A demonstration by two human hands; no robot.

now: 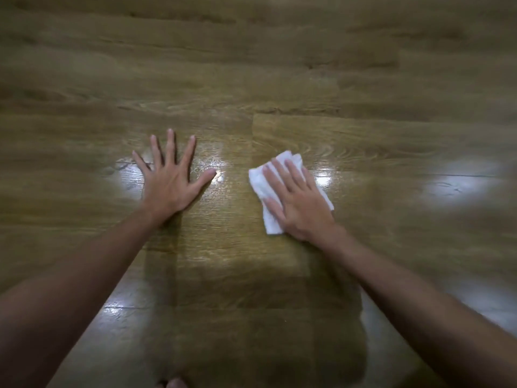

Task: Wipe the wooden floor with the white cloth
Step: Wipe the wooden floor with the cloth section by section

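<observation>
I see the right hand (299,200) lying flat, fingers straight and pressing down on the white cloth (268,191), which sits folded on the wooden floor (307,79) just right of centre. The left hand (170,180) is well apart from it, palm down, fingers spread wide on bare boards, gripping nothing. Bright glare patches shine on the planks around both hands.

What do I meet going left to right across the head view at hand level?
Bright glare patch → left hand, flat on the wooden floor with fingers spread → white cloth → right hand pressing flat on that cloth → large glare patch.
</observation>
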